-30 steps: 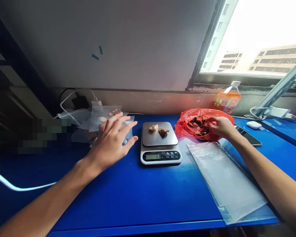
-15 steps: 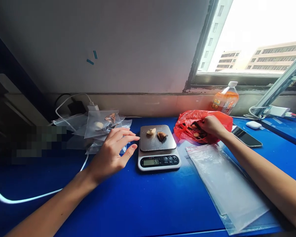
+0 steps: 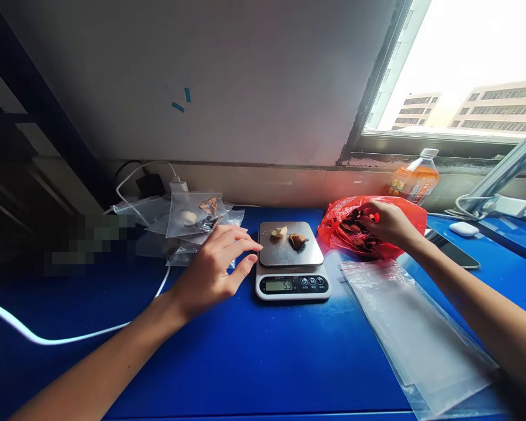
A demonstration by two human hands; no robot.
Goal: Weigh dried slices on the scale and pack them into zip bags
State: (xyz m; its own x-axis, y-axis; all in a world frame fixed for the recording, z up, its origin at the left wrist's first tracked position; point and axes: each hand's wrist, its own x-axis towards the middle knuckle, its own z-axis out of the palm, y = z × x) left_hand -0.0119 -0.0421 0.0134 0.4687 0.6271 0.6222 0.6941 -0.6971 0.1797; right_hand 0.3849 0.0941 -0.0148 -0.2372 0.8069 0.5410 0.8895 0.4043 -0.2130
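Observation:
A small kitchen scale stands on the blue table, its display lit. On its steel plate lie a pale dried piece and a dark brown dried piece, apart from each other. My left hand hovers at the scale's left edge, fingers apart and holding nothing. At the red plastic bag, my right hand reaches over the opening with its fingers curled in. Dark dried pieces fill the bag; what the fingertips pinch is hidden among them.
Filled clear zip bags are piled at the left behind my left hand. Flat clear bags lie at the right front. A phone, a white earphone case, an orange drink bottle and a white cable are around.
The camera view has shifted, moving the scene to the right. My right hand has lifted slightly within the red bag, showing more dried pieces. The scale's reading has dropped a little.

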